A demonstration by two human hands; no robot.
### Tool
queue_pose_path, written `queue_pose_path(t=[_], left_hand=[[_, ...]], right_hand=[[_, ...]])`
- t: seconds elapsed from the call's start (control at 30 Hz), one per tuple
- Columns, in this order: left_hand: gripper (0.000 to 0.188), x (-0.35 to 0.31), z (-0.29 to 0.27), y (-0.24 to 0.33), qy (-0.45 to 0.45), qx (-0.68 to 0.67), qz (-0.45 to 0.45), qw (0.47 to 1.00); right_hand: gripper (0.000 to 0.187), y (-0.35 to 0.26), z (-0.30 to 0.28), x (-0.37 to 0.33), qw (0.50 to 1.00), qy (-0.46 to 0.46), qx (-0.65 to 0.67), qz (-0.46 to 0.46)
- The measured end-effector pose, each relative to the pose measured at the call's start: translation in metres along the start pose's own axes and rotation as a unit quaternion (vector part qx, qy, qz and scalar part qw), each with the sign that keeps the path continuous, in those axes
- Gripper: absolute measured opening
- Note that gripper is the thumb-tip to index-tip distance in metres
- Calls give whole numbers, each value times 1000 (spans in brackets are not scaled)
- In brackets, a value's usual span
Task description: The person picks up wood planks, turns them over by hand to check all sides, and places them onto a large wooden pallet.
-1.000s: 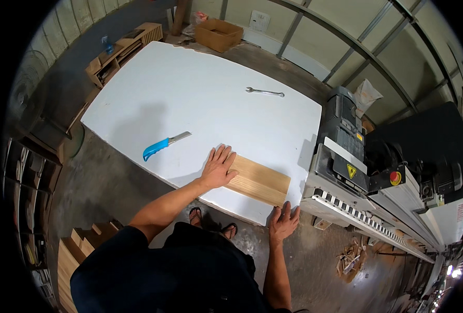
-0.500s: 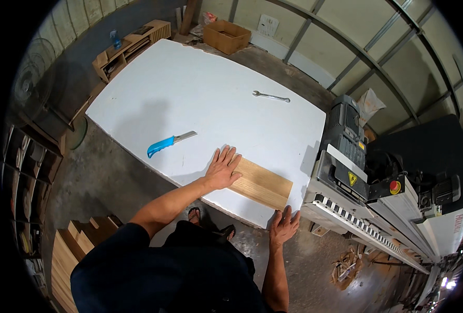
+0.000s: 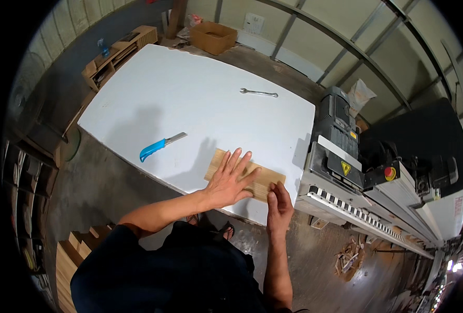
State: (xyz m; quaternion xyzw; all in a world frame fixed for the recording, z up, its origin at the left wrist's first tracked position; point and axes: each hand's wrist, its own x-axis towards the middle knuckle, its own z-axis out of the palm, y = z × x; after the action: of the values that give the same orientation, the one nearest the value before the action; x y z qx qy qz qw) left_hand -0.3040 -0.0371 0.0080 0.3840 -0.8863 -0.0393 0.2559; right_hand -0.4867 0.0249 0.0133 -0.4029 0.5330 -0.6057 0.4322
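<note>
A short flat wooden board [image 3: 214, 166] with light brown grain lies at the near right part of the white table. Over its middle my left hand [image 3: 229, 183] is spread, fingers apart and reaching past its far edge; whether the palm presses on the wood I cannot tell. At the board's near right corner my right hand [image 3: 280, 208] has its fingers bent round the edge, thumb and fingertips together on it. A utility knife [image 3: 161, 146] with a blue handle and its blade out lies to the left. Farther back is a silver combination wrench [image 3: 259, 93].
The white table [image 3: 190, 78] fills the middle. Close to its right side stands a machine [image 3: 338, 161] with a motor, a toothed track and a red button. Behind are a cardboard box [image 3: 213, 37] and a wooden cabinet [image 3: 119, 52]. Stacked boards [image 3: 70, 261] stand at lower left.
My left hand has shifted right from the board's left end to over its middle, uncovering that end. My right hand has moved up from the table edge onto the board's corner. The view has shifted slightly.
</note>
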Motion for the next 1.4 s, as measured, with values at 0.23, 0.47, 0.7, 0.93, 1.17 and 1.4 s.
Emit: queue_pose_path(t=[0.23,0.47,0.7,0.93,1.17,1.4], left_hand=[[71,5,-21,33,28,-21,30,999],[73,3,-23,39,61,21,43,997],[63,8,-25,44,92,13,59,994],[58,12,-28,48,82,4,70,994],[60,13,-28,49,56,7,86,995],[55,12,-31,54,23,2,88,996]], right_hand=[[24,-39,23,1,992,-36,114,-29],[21,-41,21,-7,992,-16,107,-59],[22,-53,19,-14,992,1,88,-86],[24,-57,14,-15,989,17,52,-135],[23,-53,8,-15,990,15,63,-127],[24,-56,6,-10,994,8,82,-79]])
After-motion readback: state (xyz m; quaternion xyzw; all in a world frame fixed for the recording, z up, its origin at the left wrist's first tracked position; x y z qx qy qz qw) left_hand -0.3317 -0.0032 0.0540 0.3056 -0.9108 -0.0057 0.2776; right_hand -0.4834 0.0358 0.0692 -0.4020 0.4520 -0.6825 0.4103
